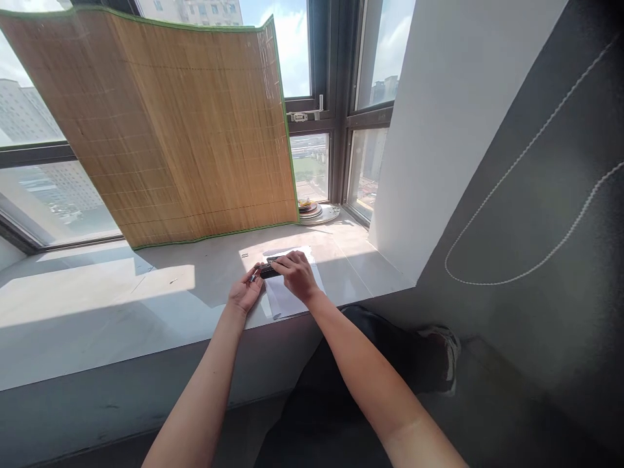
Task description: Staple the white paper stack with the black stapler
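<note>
A small dark object (270,270), too small to make out, is held between my two hands above the window sill. My left hand (246,291) grips its left end with bent fingers. From the right, my right hand (294,270) has its fingers closed on the object's upper right part. Beneath them, white paper (287,298) lies on the pale sill (166,309), reaching to its front edge.
A bamboo mat (195,130) with green edging leans at the window. Stacked plates (322,214) sit in the sill's back corner. Small bits (244,255) lie behind my left hand. A beaded cord (517,279) hangs at right, and my shoe (446,357) is below.
</note>
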Action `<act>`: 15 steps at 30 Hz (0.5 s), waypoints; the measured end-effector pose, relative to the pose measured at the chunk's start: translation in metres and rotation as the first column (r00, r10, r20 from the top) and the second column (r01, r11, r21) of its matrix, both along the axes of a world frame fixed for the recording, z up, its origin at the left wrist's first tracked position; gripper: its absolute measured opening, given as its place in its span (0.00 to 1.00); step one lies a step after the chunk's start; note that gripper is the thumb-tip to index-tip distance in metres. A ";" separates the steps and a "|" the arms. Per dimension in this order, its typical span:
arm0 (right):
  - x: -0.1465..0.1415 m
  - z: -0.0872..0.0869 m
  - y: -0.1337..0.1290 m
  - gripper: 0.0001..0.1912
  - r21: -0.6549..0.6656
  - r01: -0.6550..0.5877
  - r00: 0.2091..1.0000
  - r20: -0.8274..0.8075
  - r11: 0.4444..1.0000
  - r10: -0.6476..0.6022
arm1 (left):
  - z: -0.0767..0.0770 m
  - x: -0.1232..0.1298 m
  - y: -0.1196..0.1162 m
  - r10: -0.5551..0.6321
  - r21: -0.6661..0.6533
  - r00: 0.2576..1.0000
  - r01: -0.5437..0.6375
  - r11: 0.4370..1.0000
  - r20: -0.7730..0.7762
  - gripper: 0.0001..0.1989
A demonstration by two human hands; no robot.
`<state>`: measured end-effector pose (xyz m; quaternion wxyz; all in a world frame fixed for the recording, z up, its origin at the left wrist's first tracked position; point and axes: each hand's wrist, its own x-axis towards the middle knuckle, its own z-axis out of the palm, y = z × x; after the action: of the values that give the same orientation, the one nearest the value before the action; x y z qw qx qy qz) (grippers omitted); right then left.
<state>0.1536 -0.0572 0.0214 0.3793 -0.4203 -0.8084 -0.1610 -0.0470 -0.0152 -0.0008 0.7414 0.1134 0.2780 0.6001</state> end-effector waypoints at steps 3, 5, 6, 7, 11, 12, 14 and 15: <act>0.006 -0.001 0.005 0.18 -0.184 0.118 0.958 -0.237 0.976 -0.160 | 0.002 0.001 -0.003 0.014 0.004 1.000 -0.014 1.000 -0.025 0.25; 0.009 -0.002 0.008 0.15 -0.336 0.143 0.894 -0.360 0.931 -0.267 | 0.003 0.002 -0.005 0.025 0.035 0.998 -0.022 0.999 -0.064 0.25; 0.011 -0.003 0.009 0.14 -0.403 0.139 0.861 -0.402 0.904 -0.312 | 0.002 0.002 -0.006 0.033 0.053 0.994 -0.028 0.998 -0.101 0.24; 0.012 -0.004 0.010 0.13 -0.462 0.129 0.833 -0.429 0.877 -0.348 | 0.002 0.003 -0.007 0.043 0.075 0.988 -0.032 0.997 -0.151 0.23; 0.017 -0.014 0.015 0.13 -0.595 0.108 0.787 -0.438 0.796 -0.434 | 0.000 0.007 -0.008 0.061 0.138 0.923 -0.009 0.990 -0.379 0.14; 0.018 -0.017 0.016 0.13 -0.606 0.109 0.787 -0.432 0.788 -0.441 | -0.001 0.008 -0.008 0.066 0.144 0.903 -0.004 0.989 -0.424 0.11; 0.019 -0.021 0.018 0.13 -0.615 0.105 0.797 -0.418 0.782 -0.436 | -0.003 0.010 -0.010 0.075 0.164 0.866 0.009 0.986 -0.494 0.08; 0.019 -0.021 0.018 0.13 -0.617 0.104 0.806 -0.407 0.780 -0.430 | -0.003 0.011 -0.011 0.073 0.186 0.849 0.031 0.982 -0.524 0.10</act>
<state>0.1725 -0.0389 0.0003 0.4155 -0.6556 -0.6114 0.1540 -0.0362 -0.0260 -0.0042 0.6158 0.3403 0.4144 0.5773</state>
